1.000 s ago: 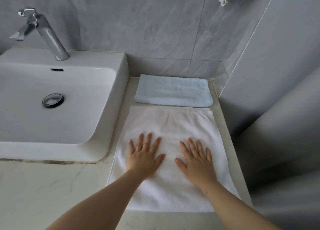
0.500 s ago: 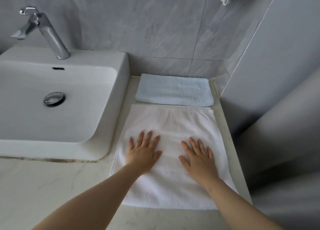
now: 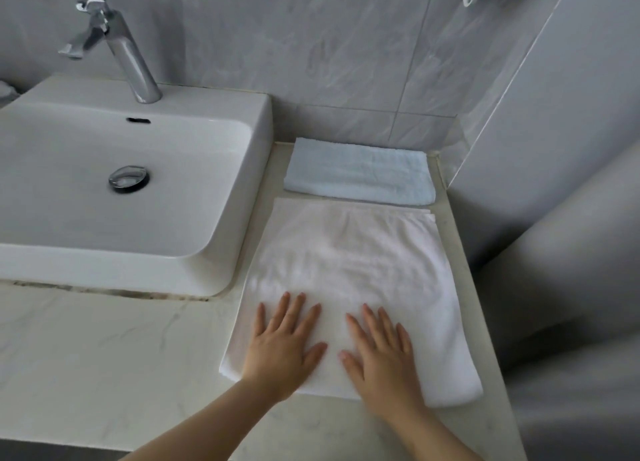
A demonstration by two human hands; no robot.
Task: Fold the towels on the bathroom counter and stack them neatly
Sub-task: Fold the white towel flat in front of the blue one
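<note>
I see the left hand (image 3: 280, 346) and right hand (image 3: 381, 353) pressed flat, fingers spread wide, on the near end of the white towel (image 3: 353, 263). This towel lies on the bench (image 3: 104, 356), right of the sink (image 3: 138, 218). The folded pale-blue towel (image 3: 360, 176) lies at its far edge, possibly touching.

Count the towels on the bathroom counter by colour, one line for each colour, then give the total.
White towel, lying flat: 1
Pale blue towel, folded, behind the white one: 1
Total: 2
</note>
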